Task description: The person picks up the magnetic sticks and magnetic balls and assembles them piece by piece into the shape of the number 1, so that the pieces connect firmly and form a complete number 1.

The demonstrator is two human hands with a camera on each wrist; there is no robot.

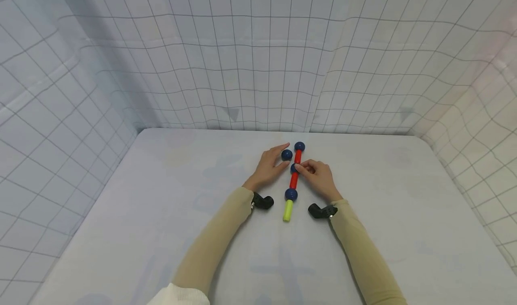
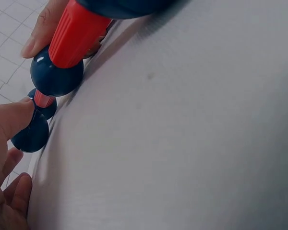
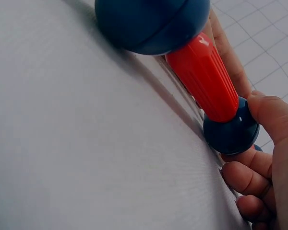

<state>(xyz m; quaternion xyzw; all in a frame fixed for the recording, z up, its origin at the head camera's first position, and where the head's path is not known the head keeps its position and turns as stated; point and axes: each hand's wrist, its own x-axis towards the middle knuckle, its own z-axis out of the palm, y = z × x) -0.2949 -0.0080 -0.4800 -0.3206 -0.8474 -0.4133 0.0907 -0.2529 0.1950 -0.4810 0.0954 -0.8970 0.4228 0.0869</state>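
A chain of dark blue balls and ribbed rods lies on the white table. Two red rods (image 1: 294, 180) join the balls, and a yellow-green rod (image 1: 287, 211) extends from the near ball (image 1: 291, 194). My right hand (image 1: 319, 176) pinches the chain's middle blue ball (image 3: 232, 128) between thumb and fingers, a red rod (image 3: 206, 79) attached to it. To the left, my left hand (image 1: 268, 167) spreads thumb and fingers around a separate blue ball (image 1: 286, 154). In the left wrist view, the thumb overlaps this ball (image 2: 31, 134). The far ball (image 1: 300, 146) tops the chain.
Each wrist wears a black device, one on the left (image 1: 263, 202) and one on the right (image 1: 322, 211). White grid-patterned curtains (image 1: 282, 63) hang behind the table (image 1: 181, 233) and along both sides.
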